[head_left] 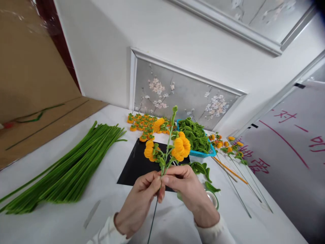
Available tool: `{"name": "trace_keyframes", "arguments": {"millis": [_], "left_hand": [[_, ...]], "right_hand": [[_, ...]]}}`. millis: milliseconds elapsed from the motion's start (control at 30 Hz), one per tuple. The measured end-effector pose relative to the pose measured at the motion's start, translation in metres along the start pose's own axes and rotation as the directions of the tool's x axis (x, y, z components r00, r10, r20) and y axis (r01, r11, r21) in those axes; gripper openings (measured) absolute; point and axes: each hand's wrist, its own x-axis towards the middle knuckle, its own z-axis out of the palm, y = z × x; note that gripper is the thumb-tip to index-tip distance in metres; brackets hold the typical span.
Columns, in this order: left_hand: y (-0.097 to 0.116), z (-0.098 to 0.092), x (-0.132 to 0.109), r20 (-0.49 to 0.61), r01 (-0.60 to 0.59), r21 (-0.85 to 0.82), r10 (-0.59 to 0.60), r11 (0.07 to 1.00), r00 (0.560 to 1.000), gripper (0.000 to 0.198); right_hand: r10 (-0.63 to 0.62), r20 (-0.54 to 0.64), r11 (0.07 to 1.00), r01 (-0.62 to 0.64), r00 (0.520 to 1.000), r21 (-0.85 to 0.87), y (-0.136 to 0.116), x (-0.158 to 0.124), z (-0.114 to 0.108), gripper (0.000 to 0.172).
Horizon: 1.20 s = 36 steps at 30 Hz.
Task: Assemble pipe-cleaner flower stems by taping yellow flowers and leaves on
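Observation:
A branch of yellow chenille flowers (181, 146) with green buds and leaves stands upright in front of me. Both hands meet at its base, where the green side stems join. My left hand (142, 195) pinches the main stem between thumb and fingers. On the other side my right hand (189, 191) is closed at the same spot, thumb and forefinger pressed together. A thin dark wire stem (153, 220) runs down below the fingers. Partly hidden by my right wrist is a roll of green tape (212, 199).
Green chenille stems (68, 166) lie in a bundle at left. Behind the branch are a black mat (132, 166), several small yellow flowers (142, 122) and a blue basket (203, 154) of green leaves (194, 134). Finished-looking flower stems (236, 150) lie at right, near a whiteboard (286, 162).

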Motion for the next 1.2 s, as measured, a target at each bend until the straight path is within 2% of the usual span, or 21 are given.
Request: {"name": "trace_keyframes", "arguments": {"millis": [67,200,300,433,500,600,667,733,800,900,1000,1200], "left_hand": [[0.001,0.000,0.000,-0.007,0.004,0.006,-0.004,1.000,1.000,0.038],[0.006,-0.001,-0.002,-0.011,0.001,0.122,0.000,0.993,1.000,0.041],[0.007,0.000,-0.004,-0.045,0.029,0.166,-0.022,0.986,0.999,0.033],[0.003,0.005,-0.001,-0.178,0.002,0.235,0.041,0.972,0.983,0.023],[0.002,0.007,0.001,-0.212,-0.004,0.222,0.052,0.975,0.976,0.024],[0.001,0.006,0.004,-0.177,0.049,0.066,-0.037,0.997,0.983,0.027],[0.002,0.003,0.005,-0.144,0.090,-0.048,-0.096,0.995,0.985,0.026],[0.002,0.002,0.006,-0.140,0.094,-0.089,-0.106,0.992,0.984,0.025],[0.002,0.001,0.006,-0.149,0.084,-0.074,-0.094,0.994,0.984,0.024],[0.001,0.001,0.006,-0.157,0.081,-0.034,-0.085,0.996,0.984,0.027],[0.001,0.003,0.006,-0.154,0.075,-0.009,-0.075,0.997,0.985,0.029],[-0.001,0.001,0.003,-0.168,0.051,0.016,-0.047,0.999,0.985,0.031]], "right_hand": [[0.005,-0.058,0.999,-0.003,0.998,0.050,0.001,0.002,0.001,0.017],[0.007,-0.063,0.999,-0.004,0.998,0.052,-0.001,0.004,0.003,0.016],[-0.017,-0.158,0.998,0.009,0.987,-0.055,-0.002,0.005,0.003,0.017],[-0.083,-0.264,0.983,0.035,0.961,-0.180,-0.002,0.008,0.004,0.018],[-0.093,-0.270,0.985,0.048,0.958,-0.168,-0.002,0.008,0.007,0.021],[-0.070,-0.271,0.990,0.034,0.960,-0.136,-0.003,0.009,0.010,0.026],[-0.054,-0.242,0.991,0.021,0.969,-0.135,-0.004,0.009,0.011,0.027],[-0.076,-0.187,0.984,0.044,0.979,-0.171,-0.005,0.008,0.010,0.028],[-0.135,-0.170,0.965,0.090,0.976,-0.248,-0.005,0.008,0.009,0.028],[-0.229,-0.258,0.927,0.129,0.939,-0.353,-0.002,0.009,0.006,0.026],[-0.282,-0.329,0.903,0.134,0.901,-0.407,0.001,0.009,0.005,0.031],[-0.259,-0.256,0.895,0.132,0.931,-0.426,-0.003,0.005,0.010,0.038]]}}
